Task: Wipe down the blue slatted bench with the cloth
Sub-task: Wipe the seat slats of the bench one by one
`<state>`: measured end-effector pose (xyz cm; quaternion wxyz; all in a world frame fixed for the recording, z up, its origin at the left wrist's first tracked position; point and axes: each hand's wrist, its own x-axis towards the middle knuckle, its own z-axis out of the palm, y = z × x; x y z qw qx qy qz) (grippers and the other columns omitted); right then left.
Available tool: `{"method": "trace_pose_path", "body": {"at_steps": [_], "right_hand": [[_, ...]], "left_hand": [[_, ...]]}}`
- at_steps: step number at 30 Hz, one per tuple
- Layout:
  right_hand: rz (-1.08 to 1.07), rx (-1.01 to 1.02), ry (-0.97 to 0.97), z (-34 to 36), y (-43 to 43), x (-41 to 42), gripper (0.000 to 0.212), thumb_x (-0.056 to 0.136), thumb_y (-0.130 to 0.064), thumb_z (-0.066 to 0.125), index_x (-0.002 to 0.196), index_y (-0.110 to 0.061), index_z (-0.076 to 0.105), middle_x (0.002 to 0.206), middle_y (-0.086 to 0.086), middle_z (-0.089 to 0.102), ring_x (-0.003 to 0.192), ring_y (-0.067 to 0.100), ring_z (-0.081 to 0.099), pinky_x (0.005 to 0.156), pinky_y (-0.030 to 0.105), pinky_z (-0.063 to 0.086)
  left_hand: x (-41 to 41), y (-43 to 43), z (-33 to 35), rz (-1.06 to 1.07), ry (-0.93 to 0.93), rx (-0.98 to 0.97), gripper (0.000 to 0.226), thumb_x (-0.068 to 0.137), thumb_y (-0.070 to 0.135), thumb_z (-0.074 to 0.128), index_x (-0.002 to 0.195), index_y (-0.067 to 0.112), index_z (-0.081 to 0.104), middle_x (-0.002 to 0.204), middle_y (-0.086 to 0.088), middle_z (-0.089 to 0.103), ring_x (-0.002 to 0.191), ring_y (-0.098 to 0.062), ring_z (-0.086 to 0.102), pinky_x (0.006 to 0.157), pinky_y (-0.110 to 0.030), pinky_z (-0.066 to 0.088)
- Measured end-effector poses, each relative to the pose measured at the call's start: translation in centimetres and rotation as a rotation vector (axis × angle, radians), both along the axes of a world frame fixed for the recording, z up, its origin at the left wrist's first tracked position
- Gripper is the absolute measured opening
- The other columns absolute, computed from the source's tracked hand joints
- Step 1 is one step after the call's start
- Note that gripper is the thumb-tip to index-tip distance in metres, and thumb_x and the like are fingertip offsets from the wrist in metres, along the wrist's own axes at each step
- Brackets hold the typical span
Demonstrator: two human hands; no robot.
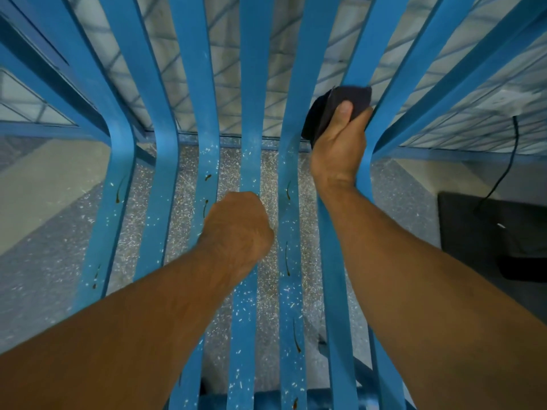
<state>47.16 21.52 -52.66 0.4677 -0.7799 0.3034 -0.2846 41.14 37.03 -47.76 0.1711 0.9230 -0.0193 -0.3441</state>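
right hand (337, 149) grips cloth (344, 97) at slat edge | left hand (239, 229) grips bench (251, 69)

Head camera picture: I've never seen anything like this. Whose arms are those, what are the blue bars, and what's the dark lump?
No machine here: a person wears a camera on the head, looking down at their own arms. The blue bars are the slats of a bench, with speckled floor showing between them. The right hand grips a dark cloth against one slat where the back rises. The left hand is curled on a middle slat; whether it grips it is hidden.
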Motion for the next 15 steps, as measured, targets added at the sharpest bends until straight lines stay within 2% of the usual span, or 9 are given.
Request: {"method": "trace_pose_path", "body": {"at_steps": [1, 4, 6, 7, 9, 11, 13, 15], "right_hand": [[0.003, -0.003, 0.009, -0.1, -0.1, 0.0, 0.041, 0.101, -0.038, 0.031, 0.124, -0.008, 0.047, 0.087, -0.024, 0.047, 0.072, -0.015, 0.05, 0.06, -0.007, 0.029], [0.04, -0.006, 0.106, -0.1, -0.4, -0.5, 0.045, 0.102, -0.042, 0.028, 0.125, -0.008, 0.047, 0.085, -0.014, 0.048, 0.076, 0.008, 0.048, 0.06, -0.001, 0.03], [0.085, -0.016, 0.277, -0.5, -0.4, -1.7, 0.049, 0.101, -0.049, 0.024, 0.123, -0.011, 0.046, 0.082, -0.012, 0.047, 0.078, 0.015, 0.047, 0.069, 0.019, 0.037], [0.102, -0.031, 0.391, -0.7, -0.3, -2.5, 0.049, 0.101, -0.052, 0.023, 0.12, -0.013, 0.046, 0.078, -0.012, 0.046, 0.075, 0.017, 0.047, 0.067, 0.025, 0.036], [0.104, -0.06, 0.576, -0.9, 0.1, -4.4, 0.044, 0.1, -0.054, 0.025, 0.11, -0.017, 0.046, 0.07, -0.012, 0.039, 0.067, 0.018, 0.042, 0.054, 0.027, 0.03], [0.088, -0.075, 0.669, -0.6, 0.7, -6.3, 0.044, 0.101, -0.052, 0.028, 0.112, -0.015, 0.048, 0.068, -0.013, 0.035, 0.059, 0.015, 0.039, 0.049, 0.028, 0.024], [0.083, -0.075, 0.716, -0.2, 1.4, -8.7, 0.045, 0.1, -0.053, 0.028, 0.112, -0.015, 0.049, 0.068, -0.012, 0.04, 0.057, 0.008, 0.041, 0.046, 0.025, 0.025], [0.097, -0.078, 0.741, 0.2, 2.3, -11.8, 0.046, 0.099, -0.056, 0.026, 0.111, -0.017, 0.048, 0.071, -0.009, 0.047, 0.062, 0.013, 0.05, 0.048, 0.026, 0.031]], "left_hand": [[0.0, 0.0, 0.0, 0.002, 0.003, 0.003, 0.02, 0.088, 0.018, 0.067, 0.074, 0.01, 0.055, 0.071, -0.002, 0.054, 0.06, -0.012, 0.053, 0.047, -0.023, 0.042], [0.0, -0.1, 0.0, 0.01, 0.006, 0.024, 0.028, 0.088, 0.015, 0.067, 0.067, 0.012, 0.048, 0.07, -0.002, 0.053, 0.058, -0.011, 0.052, 0.043, -0.021, 0.039], [0.0, -0.2, 0.1, 0.0, 0.013, 0.045, 0.027, 0.088, 0.015, 0.066, 0.068, 0.011, 0.049, 0.071, -0.002, 0.054, 0.059, -0.011, 0.052, 0.045, -0.021, 0.041], [0.0, -0.2, 0.2, 0.0, 0.02, 0.05, 0.026, 0.088, 0.015, 0.066, 0.069, 0.01, 0.05, 0.071, -0.002, 0.055, 0.059, -0.012, 0.053, 0.045, -0.021, 0.042], [0.0, -0.4, 0.4, -0.003, 0.028, 0.054, 0.027, 0.088, 0.015, 0.067, 0.067, 0.01, 0.051, 0.07, -0.002, 0.055, 0.058, -0.011, 0.053, 0.042, -0.02, 0.038], [0.1, -0.4, 0.6, -0.011, 0.028, 0.065, 0.028, 0.087, 0.014, 0.068, 0.065, 0.009, 0.05, 0.068, -0.002, 0.053, 0.055, -0.011, 0.051, 0.039, -0.02, 0.034], [0.0, -0.3, 0.8, -0.011, 0.026, 0.069, 0.028, 0.085, 0.012, 0.069, 0.064, 0.008, 0.05, 0.066, -0.003, 0.052, 0.052, -0.011, 0.05, 0.036, -0.02, 0.032], [-0.1, -0.3, 1.0, -0.021, 0.011, 0.067, 0.025, 0.083, 0.006, 0.067, 0.063, 0.006, 0.051, 0.064, -0.004, 0.053, 0.051, -0.012, 0.051, 0.033, -0.019, 0.031]]}}
